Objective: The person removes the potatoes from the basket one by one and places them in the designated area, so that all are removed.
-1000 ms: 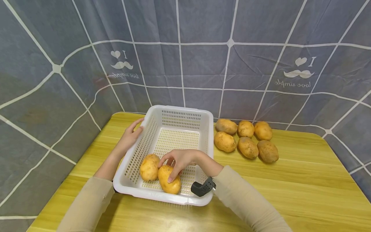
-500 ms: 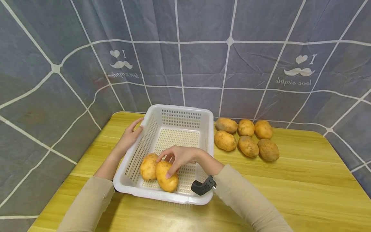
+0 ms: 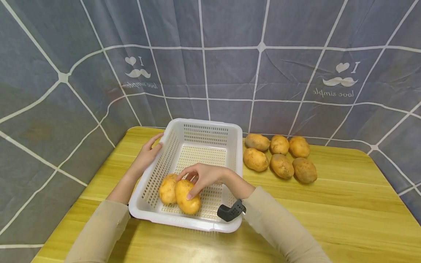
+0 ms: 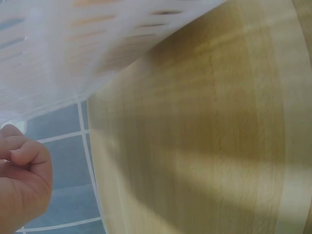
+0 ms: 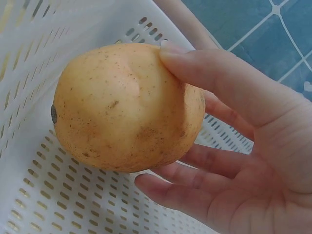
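A white perforated plastic basket (image 3: 235, 153) stands on the wooden table. My left hand (image 3: 147, 155) grips its left rim; the left wrist view shows the curled fingers (image 4: 31, 153) at the basket's outer wall. Inside, near the front, my right hand (image 3: 205, 179) holds a yellow potato (image 3: 186, 201) between thumb and fingers. The right wrist view shows this potato (image 5: 122, 109) close up, the thumb on one side and fingers beneath, over the slotted floor. A second potato (image 3: 167, 190) lies just left of the held one and is partly covered by it.
Several more potatoes (image 3: 281, 166) lie in two rows on the table (image 3: 329, 219), right of the basket. A grey curtain (image 3: 230, 73) with white lines hangs behind the table and along its left side. A black wrist device (image 3: 230, 211) overlaps the basket's front right corner.
My right hand has shifted the held potato slightly left and away from the front rim, closer over the second potato. The left hand has stayed at the basket's rim.
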A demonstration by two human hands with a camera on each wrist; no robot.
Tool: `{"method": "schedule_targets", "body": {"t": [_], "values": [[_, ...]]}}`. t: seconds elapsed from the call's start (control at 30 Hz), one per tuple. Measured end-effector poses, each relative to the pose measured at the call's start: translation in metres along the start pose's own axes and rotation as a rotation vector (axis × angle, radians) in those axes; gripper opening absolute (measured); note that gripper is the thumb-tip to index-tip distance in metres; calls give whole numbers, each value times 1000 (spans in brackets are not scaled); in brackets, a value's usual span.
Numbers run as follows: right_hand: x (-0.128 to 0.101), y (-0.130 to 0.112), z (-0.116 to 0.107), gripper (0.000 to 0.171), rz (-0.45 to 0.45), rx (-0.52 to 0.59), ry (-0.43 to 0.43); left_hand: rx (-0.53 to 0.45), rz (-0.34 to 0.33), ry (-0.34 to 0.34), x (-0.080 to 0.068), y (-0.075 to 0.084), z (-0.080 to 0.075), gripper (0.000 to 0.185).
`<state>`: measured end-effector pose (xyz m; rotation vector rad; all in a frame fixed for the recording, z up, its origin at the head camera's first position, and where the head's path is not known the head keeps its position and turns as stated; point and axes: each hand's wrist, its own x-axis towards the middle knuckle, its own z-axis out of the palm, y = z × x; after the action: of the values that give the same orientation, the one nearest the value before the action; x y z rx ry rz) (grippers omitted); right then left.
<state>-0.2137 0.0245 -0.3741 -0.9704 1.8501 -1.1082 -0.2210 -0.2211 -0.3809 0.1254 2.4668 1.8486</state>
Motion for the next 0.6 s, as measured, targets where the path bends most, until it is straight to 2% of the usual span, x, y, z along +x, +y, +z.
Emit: {"method": "schedule_targets", "body": {"t": [0.37, 0.6], "values": [[-1, 0, -1, 54, -47, 38, 9, 3, -10, -2, -1, 1, 0, 53], [-2, -1, -1, 53, -80, 130, 9, -6, -20, 1, 2, -3, -1, 52]]}}
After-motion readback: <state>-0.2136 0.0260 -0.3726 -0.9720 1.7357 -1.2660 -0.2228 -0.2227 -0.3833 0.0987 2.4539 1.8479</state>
